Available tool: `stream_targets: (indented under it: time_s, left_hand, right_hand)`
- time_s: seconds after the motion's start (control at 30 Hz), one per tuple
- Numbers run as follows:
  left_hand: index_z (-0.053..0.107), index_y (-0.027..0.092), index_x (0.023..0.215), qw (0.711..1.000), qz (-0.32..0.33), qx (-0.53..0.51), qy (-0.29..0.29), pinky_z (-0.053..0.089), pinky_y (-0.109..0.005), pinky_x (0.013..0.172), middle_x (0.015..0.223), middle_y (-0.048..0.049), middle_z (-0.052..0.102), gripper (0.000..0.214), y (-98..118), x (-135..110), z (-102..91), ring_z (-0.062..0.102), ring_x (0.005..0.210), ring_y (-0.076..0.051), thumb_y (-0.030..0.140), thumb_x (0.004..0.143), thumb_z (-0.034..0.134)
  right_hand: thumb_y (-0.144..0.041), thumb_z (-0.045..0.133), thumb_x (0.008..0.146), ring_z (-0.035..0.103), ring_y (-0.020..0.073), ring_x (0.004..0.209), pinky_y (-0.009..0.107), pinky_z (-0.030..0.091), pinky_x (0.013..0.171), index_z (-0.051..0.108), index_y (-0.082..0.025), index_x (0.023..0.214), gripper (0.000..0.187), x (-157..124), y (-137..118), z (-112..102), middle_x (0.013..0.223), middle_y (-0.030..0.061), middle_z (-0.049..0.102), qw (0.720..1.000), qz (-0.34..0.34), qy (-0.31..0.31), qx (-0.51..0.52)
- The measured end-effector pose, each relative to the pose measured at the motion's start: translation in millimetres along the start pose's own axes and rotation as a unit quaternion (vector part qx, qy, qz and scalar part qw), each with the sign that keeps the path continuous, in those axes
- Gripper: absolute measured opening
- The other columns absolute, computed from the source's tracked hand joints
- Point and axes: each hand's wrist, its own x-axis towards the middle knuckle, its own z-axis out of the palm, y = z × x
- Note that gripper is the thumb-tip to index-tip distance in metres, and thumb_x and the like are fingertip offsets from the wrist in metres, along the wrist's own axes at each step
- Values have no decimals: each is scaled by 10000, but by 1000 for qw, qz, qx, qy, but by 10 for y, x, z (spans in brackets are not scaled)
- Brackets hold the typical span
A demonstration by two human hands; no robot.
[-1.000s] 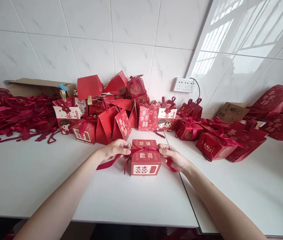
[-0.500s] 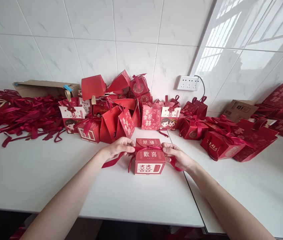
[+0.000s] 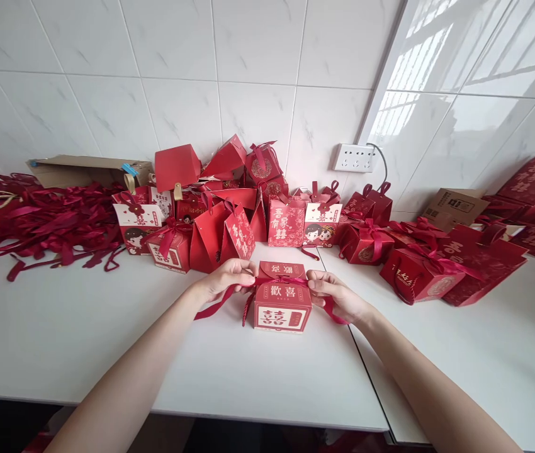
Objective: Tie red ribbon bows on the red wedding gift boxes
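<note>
On the table point(image 3: 60, 340) close to us, our left hand point(image 3: 224, 281) and right hand point(image 3: 338, 297) flank the box point(image 3: 282, 308), fingers pinched on the ribbon point(image 3: 211, 306) crossing its top. Just behind stands a pile point(image 3: 230, 214) of boxes; farther, the wall socket point(image 3: 355, 157)

The left arm point(image 3: 121, 390) and the right arm point(image 3: 432, 402), both bare, reach forward from the lower edge and draw toward each other. The left hand point(image 3: 226, 280) is palm down with knuckles up, its fingers curled and pinched against the thumb. The right hand point(image 3: 338, 296) mirrors it, fingers bent inward and pinched. The hands are level, near each other but apart, and both wrists are straight.
</note>
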Motion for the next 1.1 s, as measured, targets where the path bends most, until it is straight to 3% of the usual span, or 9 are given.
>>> stream_targets:
  time_s: [0.2,0.43,0.7,0.93,1.1]
  left_hand:
    - [472,154,624,1000,-14,1,-5,254,-184,436,548,61,483,314,-38,14,-10,393,456,-47,320,572,734]
    - [544,126,577,999,-34,20,-25,277,-210,461,552,11,543,379,-69,24,-40,431,485,-71,432,563,766]
    - [574,128,505,998,-37,24,-34,232,-214,427,427,39,478,372,-72,21,-77,375,413,-60,446,562,758]
    - [594,133,575,998,-56,20,-17,247,-215,434,482,23,532,299,-53,-37,-17,412,428,-67,381,512,749]
    - [549,141,565,998,-56,-5,-3,301,-219,463,520,24,528,306,-67,-43,-2,417,449,-67,378,517,737]
  right_hand:
    - [-322,725,705,275,49,431,214,286,490,372,-185,561,405,0,15,-2,481,-90,305,1000,7,-12,0]
    - [-311,723,710,266,51,432,212,290,483,355,-188,552,419,2,50,-20,488,-94,274,1000,9,-16,25]
    - [-380,728,702,218,54,429,221,240,458,388,-190,564,413,0,39,-27,479,-88,309,1000,16,-12,-6]
    - [-416,731,700,173,63,427,249,149,450,377,-200,561,437,-29,78,-18,486,-82,264,1000,21,5,-21]
    - [-429,727,706,166,63,432,250,150,451,403,-194,556,427,-8,100,-28,491,-81,258,1000,17,-2,-22]
